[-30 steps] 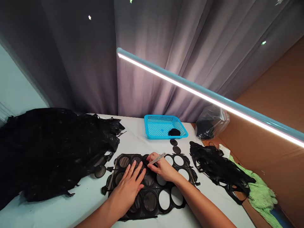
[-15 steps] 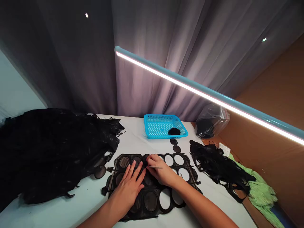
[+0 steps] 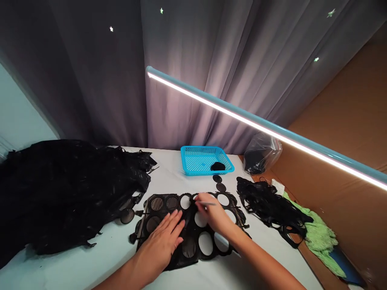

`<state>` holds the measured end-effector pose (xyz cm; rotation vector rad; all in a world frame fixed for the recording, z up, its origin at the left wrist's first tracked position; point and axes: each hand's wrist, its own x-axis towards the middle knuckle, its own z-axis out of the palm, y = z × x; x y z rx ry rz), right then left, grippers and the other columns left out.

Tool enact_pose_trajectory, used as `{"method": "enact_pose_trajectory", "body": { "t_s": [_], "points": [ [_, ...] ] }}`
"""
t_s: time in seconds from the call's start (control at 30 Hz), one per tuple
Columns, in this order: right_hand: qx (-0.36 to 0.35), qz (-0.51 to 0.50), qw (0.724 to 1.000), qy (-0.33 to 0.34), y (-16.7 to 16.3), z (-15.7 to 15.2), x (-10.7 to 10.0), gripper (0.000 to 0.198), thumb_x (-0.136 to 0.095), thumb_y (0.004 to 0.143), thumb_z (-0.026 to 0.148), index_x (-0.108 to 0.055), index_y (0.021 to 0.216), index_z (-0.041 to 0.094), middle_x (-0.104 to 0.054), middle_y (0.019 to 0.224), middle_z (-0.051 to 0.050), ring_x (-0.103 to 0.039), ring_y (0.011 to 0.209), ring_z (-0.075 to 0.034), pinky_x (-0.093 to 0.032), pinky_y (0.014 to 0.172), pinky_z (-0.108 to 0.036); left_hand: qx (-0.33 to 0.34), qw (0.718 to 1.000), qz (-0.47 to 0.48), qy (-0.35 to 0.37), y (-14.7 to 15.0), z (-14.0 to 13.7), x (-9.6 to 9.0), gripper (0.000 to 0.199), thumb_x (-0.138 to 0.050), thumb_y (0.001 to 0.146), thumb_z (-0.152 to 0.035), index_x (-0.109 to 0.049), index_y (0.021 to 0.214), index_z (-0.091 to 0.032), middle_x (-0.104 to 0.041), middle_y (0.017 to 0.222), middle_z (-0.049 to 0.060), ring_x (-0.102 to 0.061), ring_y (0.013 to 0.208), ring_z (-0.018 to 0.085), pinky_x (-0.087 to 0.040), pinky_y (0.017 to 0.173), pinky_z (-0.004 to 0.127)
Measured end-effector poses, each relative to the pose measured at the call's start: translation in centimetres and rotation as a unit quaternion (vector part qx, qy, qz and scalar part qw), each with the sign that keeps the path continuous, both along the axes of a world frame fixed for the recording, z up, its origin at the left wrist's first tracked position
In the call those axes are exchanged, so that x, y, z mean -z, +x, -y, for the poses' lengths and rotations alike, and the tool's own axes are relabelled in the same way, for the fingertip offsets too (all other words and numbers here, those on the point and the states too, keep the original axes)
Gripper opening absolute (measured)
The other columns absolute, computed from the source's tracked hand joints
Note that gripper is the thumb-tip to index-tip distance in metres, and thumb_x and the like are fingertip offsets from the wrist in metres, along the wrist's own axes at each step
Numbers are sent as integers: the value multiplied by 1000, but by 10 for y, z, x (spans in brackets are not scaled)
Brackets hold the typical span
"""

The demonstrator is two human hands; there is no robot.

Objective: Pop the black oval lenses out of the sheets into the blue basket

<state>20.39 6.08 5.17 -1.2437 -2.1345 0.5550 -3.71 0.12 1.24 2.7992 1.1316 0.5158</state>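
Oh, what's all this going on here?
A person is working on a black sheet patterned with circles, on a white table. The left hand lies flat on the sheet, while the right hand pinches a slim tool over its far part. Circles toward the left are dark; several toward the right show white. Beyond sits a blue basket with something black inside, and a large black heap lies to the left.

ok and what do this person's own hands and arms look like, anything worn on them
The left hand and right hand are ungloved. No sleeve covers the visible left forearm or right forearm, and neither wrist shows a watch or bracelet.
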Motion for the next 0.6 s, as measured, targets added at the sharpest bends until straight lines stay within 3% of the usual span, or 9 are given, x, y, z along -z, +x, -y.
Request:
{"method": "enact_pose_trajectory", "body": {
  "t_s": [0.1,0.2,0.33,0.47,0.6],
  "points": [
    [-76,20,996,-47,-18,26,7,13,-46,90,9,-52,89,21,-58,88,-4,-54,81,-19,-42,71,-29,29,999,-13,-16,-2,15,0,50,-45,102,-34,-35,149,-23,-38,153,9,-37,139,25,-39,110,41],
    [-108,-13,990,-92,-21,36,8,10,-49,91,12,-52,88,21,-57,90,-3,-53,82,-18,-43,72,-29,27,999,-26,-14,-5,21,6,54,-46,101,-30,-29,152,-26,-29,157,8,-31,141,27,-37,110,44],
    [-121,-52,982,-136,-14,37,5,8,-54,91,17,-51,85,21,-53,96,-2,-52,86,-17,-44,76,-29,33,999,-38,-3,-6,22,2,56,-47,101,-26,-26,153,-29,-27,158,9,-29,142,29,-37,110,46],
    [-128,-67,979,-147,-13,38,7,10,-55,91,16,-50,84,21,-51,104,-2,-52,91,-16,-44,82,-30,32,998,-51,1,-5,24,-9,55,-45,102,-30,-25,153,-29,-25,158,10,-30,142,30,-40,108,45],
    [-120,-68,979,-149,-15,40,10,10,-55,91,16,-50,84,21,-50,104,-2,-51,92,-16,-44,83,-30,27,999,-44,6,-4,25,-7,54,-45,101,-27,-27,153,-29,-22,159,9,-29,142,31,-38,109,46]
  ]
}}
